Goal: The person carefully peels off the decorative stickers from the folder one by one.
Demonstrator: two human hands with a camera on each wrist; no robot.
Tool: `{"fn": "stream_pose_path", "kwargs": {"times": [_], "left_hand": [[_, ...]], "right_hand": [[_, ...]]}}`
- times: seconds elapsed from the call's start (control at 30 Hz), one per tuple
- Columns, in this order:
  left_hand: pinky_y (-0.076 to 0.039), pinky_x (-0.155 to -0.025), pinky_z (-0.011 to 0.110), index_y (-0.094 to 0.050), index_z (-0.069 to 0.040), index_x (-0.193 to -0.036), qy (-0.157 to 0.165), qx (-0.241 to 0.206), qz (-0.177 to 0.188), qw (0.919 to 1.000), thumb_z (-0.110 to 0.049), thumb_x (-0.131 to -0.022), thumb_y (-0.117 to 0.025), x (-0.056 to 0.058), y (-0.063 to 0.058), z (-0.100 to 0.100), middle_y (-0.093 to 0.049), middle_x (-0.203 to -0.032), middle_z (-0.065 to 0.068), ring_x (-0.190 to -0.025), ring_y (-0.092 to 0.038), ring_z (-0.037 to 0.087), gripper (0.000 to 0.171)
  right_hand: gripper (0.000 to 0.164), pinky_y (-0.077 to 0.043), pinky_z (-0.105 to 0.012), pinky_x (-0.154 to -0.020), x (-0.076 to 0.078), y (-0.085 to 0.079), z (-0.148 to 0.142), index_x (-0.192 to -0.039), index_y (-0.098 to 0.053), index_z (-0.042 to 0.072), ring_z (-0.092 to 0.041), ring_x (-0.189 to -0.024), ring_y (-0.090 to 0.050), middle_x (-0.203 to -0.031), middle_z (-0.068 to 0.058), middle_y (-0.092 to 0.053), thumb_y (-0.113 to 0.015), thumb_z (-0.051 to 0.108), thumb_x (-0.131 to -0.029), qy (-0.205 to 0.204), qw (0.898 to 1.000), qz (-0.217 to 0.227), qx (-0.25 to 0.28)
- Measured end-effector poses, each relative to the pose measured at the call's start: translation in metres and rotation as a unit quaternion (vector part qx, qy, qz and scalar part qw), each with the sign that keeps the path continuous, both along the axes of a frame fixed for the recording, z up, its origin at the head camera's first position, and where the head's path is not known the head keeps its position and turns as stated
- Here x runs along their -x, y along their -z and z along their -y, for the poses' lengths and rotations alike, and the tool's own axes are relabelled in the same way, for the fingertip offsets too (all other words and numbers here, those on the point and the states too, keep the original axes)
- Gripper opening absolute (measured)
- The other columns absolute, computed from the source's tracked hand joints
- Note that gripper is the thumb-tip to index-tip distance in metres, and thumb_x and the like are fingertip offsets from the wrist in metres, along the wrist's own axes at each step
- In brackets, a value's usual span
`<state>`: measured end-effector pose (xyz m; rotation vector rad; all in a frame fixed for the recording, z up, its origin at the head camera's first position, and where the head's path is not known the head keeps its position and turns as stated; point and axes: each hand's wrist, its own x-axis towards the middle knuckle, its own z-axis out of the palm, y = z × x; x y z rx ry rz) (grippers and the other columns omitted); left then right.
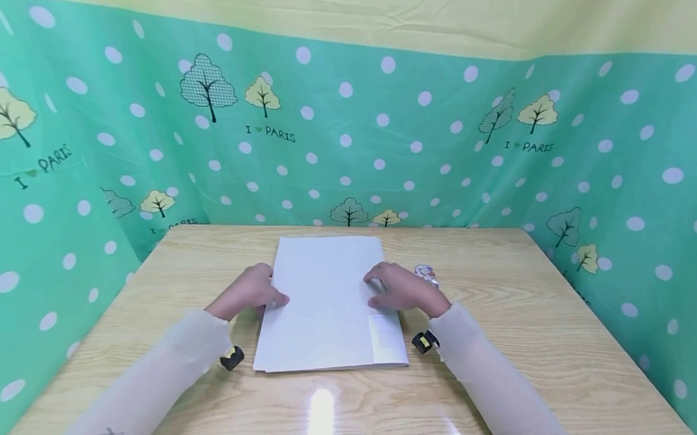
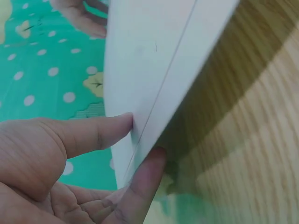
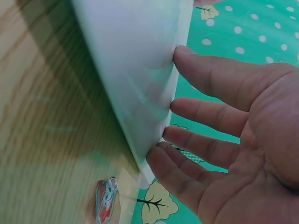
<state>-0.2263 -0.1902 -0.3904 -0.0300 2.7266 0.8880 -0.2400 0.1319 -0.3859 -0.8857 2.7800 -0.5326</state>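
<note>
A large white paper folder (image 1: 323, 309) lies on the table with its layers showing at the lower left corner. A paler rectangle marks its lower right. My left hand (image 1: 255, 288) pinches the left edge, thumb on top and a finger beneath, as the left wrist view shows on the folder (image 2: 140, 60). On the opposite side my right hand (image 1: 398, 287) rests its fingertips on the folder's face near the right edge. In the right wrist view those fingers (image 3: 210, 79) are spread and lightly bent, touching the white surface (image 3: 131, 60) without gripping it.
A small shiny packet (image 1: 425, 274) with a cartoon print lies just beyond my right wrist. The wooden table (image 1: 506, 340) is bordered by a green dotted cloth (image 1: 403, 137) at the back and both sides.
</note>
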Motion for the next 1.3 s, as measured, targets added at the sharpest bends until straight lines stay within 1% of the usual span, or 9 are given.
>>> {"fn": "stream_pose_path", "kwargs": {"times": [0.2, 0.43, 0.53, 0.7, 0.83, 1.0, 1.17, 1.23, 1.3], "left_hand": [[-0.052, -0.059, 0.032, -0.057, 0.007, -0.106, 0.001, 0.027, 0.001, 0.9996, -0.018, -0.084, -0.083, -0.001, 0.0, -0.005, -0.063, -0.084, 0.015, -0.06, -0.065, 0.024, 0.043], [-0.044, -0.053, 0.029, -0.058, 0.007, -0.102, 0.019, 0.068, -0.008, 0.9974, -0.019, -0.083, -0.083, 0.004, 0.005, -0.008, -0.06, -0.071, 0.013, -0.052, -0.056, 0.02, 0.041], [-0.044, -0.051, 0.028, -0.058, 0.01, -0.108, 0.03, 0.088, -0.011, 0.9956, -0.019, -0.084, -0.081, 0.001, 0.004, -0.012, -0.059, -0.086, 0.018, -0.052, -0.057, 0.021, 0.044], [-0.048, -0.051, 0.029, -0.06, 0.01, -0.11, 0.07, 0.127, -0.016, 0.9893, -0.009, -0.085, -0.072, -0.001, 0.0, -0.02, -0.051, -0.106, 0.022, -0.059, -0.059, 0.024, 0.033], [-0.048, -0.049, 0.029, -0.061, 0.01, -0.114, 0.086, 0.146, -0.02, 0.9853, 0.0, -0.083, -0.062, 0.0, -0.002, -0.027, -0.052, -0.105, 0.022, -0.067, -0.058, 0.026, 0.033], [-0.049, -0.048, 0.028, -0.061, 0.009, -0.113, 0.089, 0.15, -0.016, 0.9846, 0.003, -0.084, -0.058, -0.001, -0.004, -0.031, -0.055, -0.097, 0.019, -0.066, -0.059, 0.025, 0.03], [-0.052, -0.06, 0.034, -0.063, 0.006, -0.102, 0.105, 0.165, -0.058, 0.979, -0.004, -0.087, -0.066, -0.003, -0.007, -0.036, -0.059, -0.087, 0.014, -0.072, -0.057, 0.025, 0.019], [-0.055, -0.07, 0.039, -0.065, 0.008, -0.106, 0.115, 0.172, -0.09, 0.9742, -0.012, -0.091, -0.069, -0.004, -0.008, -0.04, -0.061, -0.094, 0.016, -0.081, -0.059, 0.028, 0.025], [-0.056, -0.084, 0.045, -0.064, 0.01, -0.118, 0.125, 0.167, -0.12, 0.9705, -0.023, -0.095, -0.07, -0.005, -0.009, -0.046, -0.063, -0.109, 0.021, -0.096, -0.062, 0.033, 0.041]], "right_hand": [[0.049, -0.043, -0.046, -0.112, 0.001, 0.0, -0.001, -0.133, -0.065, 0.0, -0.035, -0.133, -0.054, -0.14, -0.018, -0.06, -0.08, 0.022, -0.091, -0.009, 1.0, -0.003, 0.0], [0.053, -0.043, -0.045, -0.113, 0.001, 0.003, 0.0, -0.135, -0.064, 0.002, -0.035, -0.134, -0.053, -0.143, -0.018, -0.058, -0.081, 0.024, -0.09, 0.004, 1.0, -0.001, -0.014], [0.054, -0.042, -0.046, -0.114, 0.0, 0.004, 0.001, -0.136, -0.064, 0.003, -0.036, -0.135, -0.051, -0.144, -0.018, -0.056, -0.081, 0.025, -0.09, 0.007, 1.0, 0.004, -0.024], [0.057, -0.041, -0.048, -0.114, -0.002, 0.004, 0.002, -0.139, -0.062, 0.006, -0.037, -0.137, -0.048, -0.148, -0.017, -0.053, -0.081, 0.029, -0.09, 0.011, 0.999, 0.011, -0.045], [0.057, -0.042, -0.048, -0.114, -0.001, 0.004, 0.002, -0.139, -0.063, 0.008, -0.036, -0.138, -0.048, -0.149, -0.015, -0.053, -0.081, 0.03, -0.09, 0.016, 0.999, 0.008, -0.047], [0.058, -0.041, -0.048, -0.115, -0.002, 0.005, 0.0, -0.14, -0.062, 0.007, -0.036, -0.137, -0.048, -0.149, -0.016, -0.053, -0.081, 0.03, -0.09, 0.016, 0.999, 0.004, -0.045], [0.058, -0.041, -0.047, -0.114, -0.004, 0.003, -0.001, -0.139, -0.062, 0.005, -0.035, -0.136, -0.051, -0.146, -0.017, -0.055, -0.08, 0.03, -0.09, 0.005, 0.999, -0.005, -0.042], [0.056, -0.042, -0.047, -0.114, -0.004, 0.002, -0.001, -0.138, -0.062, 0.004, -0.035, -0.134, -0.053, -0.144, -0.017, -0.058, -0.079, 0.029, -0.091, -0.004, 0.999, -0.016, -0.036], [0.054, -0.043, -0.046, -0.113, -0.005, 0.002, -0.001, -0.137, -0.062, 0.003, -0.034, -0.134, -0.054, -0.142, -0.018, -0.059, -0.077, 0.03, -0.093, -0.012, 0.999, -0.033, -0.035]]}}
